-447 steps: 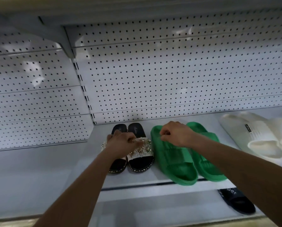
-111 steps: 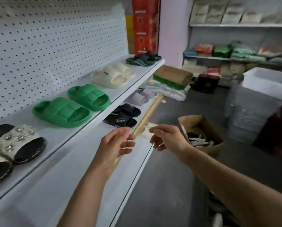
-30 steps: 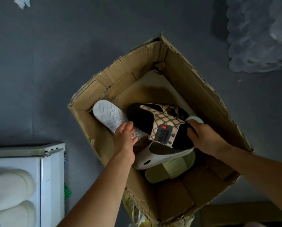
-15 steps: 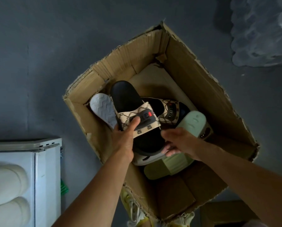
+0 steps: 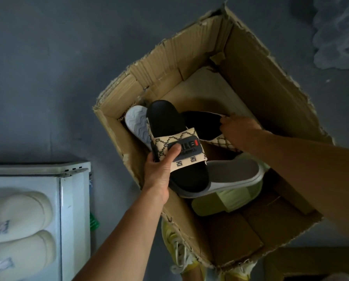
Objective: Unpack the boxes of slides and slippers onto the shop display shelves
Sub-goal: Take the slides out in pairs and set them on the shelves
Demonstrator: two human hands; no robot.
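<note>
Head view looks straight down into a torn cardboard box (image 5: 256, 82) on a dark grey floor (image 5: 48, 67). Left hand (image 5: 161, 169) grips a black slide (image 5: 173, 142) by its beige patterned strap, thumb pressed on the dark logo patch, fingers curled under the sole; slide is lifted just above the other footwear, toe pointing away from the camera. Right hand (image 5: 236, 132) pinches the strap edge of the matching second slide (image 5: 202, 126), which lies just beside the first, deeper in the box (fingers curled on it, thumb side partly hidden). Under the held slide sits a grey slipper (image 5: 234, 175) with a pale sole, and below that a pale green slide (image 5: 226, 201), both lying on the box bottom. White ridged sole (image 5: 137, 124) stands on edge against the left box wall, touching the held slide. At lower left, white shelf (image 5: 74, 199) edge with two cream slides (image 5: 17, 230) lying side by side. Yellow shoes (image 5: 177, 250) of the person show beneath the near box edge. Pale crinkled plastic (image 5: 339, 33) at top right, well apart from the box.
</note>
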